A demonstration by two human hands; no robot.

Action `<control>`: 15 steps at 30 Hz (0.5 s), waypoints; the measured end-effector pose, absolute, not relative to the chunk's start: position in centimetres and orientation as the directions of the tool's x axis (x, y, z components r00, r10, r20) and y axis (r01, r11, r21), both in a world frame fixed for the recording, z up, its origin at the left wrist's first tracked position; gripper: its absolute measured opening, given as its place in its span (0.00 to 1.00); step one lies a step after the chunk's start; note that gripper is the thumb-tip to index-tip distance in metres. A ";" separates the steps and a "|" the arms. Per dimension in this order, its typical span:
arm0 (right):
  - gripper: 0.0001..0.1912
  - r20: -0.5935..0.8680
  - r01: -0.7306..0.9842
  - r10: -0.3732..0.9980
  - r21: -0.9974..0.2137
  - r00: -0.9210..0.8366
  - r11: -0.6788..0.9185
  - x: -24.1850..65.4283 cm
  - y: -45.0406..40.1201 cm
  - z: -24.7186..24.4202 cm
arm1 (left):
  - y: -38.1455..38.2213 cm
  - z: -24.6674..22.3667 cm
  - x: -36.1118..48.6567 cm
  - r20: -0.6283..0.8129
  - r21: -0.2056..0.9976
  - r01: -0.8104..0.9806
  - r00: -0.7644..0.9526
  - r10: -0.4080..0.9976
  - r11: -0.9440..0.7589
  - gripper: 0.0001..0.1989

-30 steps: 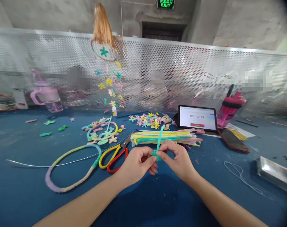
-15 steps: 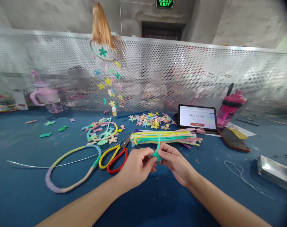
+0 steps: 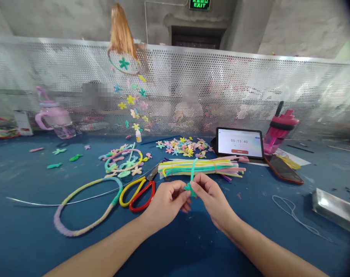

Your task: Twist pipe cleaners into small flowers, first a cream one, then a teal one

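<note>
- Teal pipe cleaner [image 3: 193,171] gripped upright by closed fingers [image 3: 198,184] of left hand [image 3: 166,204] and right hand [image 3: 212,198], above bench [image 3: 24,173]
- Tablet [image 3: 240,142] at 1 o'clock: timer reads 00:13:40, one second past earliest frame
- EXIT sign [image 3: 199,4] read at 12 o'clock

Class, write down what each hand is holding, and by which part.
The left hand and right hand both pinch one teal pipe cleaner at its twisted lower end; its straight length sticks up free.

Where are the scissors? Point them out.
In the head view, the red-and-yellow-handled scissors lie just left of the person's left hand and near the pipe-cleaner bundle.
</note>
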State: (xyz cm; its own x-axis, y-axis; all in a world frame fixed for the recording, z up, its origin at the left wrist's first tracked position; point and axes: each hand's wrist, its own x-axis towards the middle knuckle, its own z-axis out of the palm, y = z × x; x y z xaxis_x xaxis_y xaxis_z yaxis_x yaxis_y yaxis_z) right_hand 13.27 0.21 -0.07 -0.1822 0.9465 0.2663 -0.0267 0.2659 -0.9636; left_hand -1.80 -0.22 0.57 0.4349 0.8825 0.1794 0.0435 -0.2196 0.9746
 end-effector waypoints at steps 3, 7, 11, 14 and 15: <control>0.13 0.328 0.033 0.935 -0.941 -0.135 0.335 13.5 0.5 -0.1 | -0.1 0.7 -1.7 0.107 0.994 -0.061 0.449 0.887 -0.089 0.13; 0.13 0.362 0.044 0.928 -0.929 -0.090 0.367 13.9 0.8 0.1 | -0.1 0.9 -1.6 0.042 0.992 -0.123 0.478 0.877 0.020 0.13; 0.13 0.394 0.112 0.915 -0.909 -0.092 0.402 14.2 0.9 0.2 | -0.1 1.0 -1.8 0.101 0.991 -0.119 0.434 0.895 -0.054 0.12; 0.13 0.413 0.182 0.905 -0.886 -0.104 0.425 14.3 0.8 0.3 | -0.1 1.1 -2.0 0.180 0.982 -0.117 0.345 0.921 -0.148 0.11; 0.13 0.414 0.199 0.904 -0.881 -0.111 0.428 14.3 0.7 0.4 | -0.1 1.1 -2.1 0.193 0.981 -0.096 0.332 0.923 -0.171 0.11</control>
State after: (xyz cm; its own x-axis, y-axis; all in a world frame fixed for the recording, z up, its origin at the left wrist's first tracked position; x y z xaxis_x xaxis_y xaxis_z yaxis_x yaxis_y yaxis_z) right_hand 14.27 0.69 0.36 -0.1113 0.9036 0.4137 0.1993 0.4282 -0.8815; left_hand -2.09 -0.06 1.05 0.3316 0.9234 0.1934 -0.0964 -0.1708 0.9806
